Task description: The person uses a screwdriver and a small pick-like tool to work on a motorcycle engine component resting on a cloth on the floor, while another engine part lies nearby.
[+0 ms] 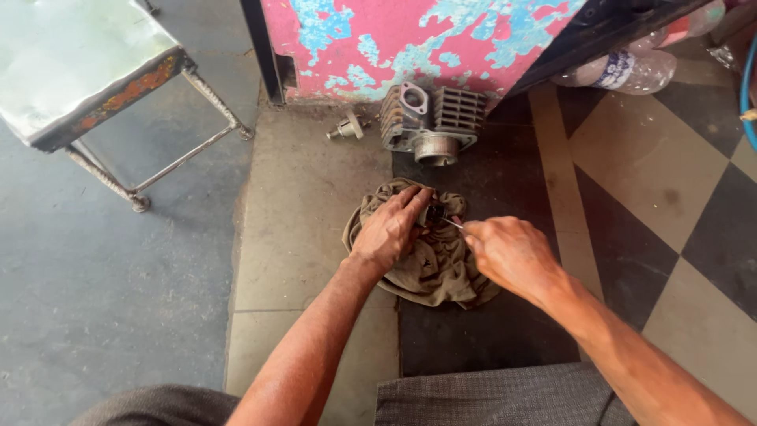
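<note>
Small dark metal part (pixel 435 214), the piece being worked on, sits on the crumpled olive rag (pixel 430 264) spread on the floor, between your two hands. Reading left to right: a metal-topped stool (pixel 87 67) stands well apart at far left; your left hand (pixel 388 229) presses down on the rag, fingers curled over the part to pin it; your right hand (pixel 509 252) is closed in a pinch around a thin metal tool (pixel 453 223), whose tip meets the part. Beyond the rag lie a small fitting (pixel 347 128) and a finned engine cylinder (pixel 430 120) against the peeling pink wall (pixel 394 39); plastic bottles (pixel 631 69) lie at upper right. By appearance, the step in hand is picking or scraping at the held part. The next move calls for a steady left grip and light, controlled pressure at the tool's tip, lest it slip toward your fingers.
</note>
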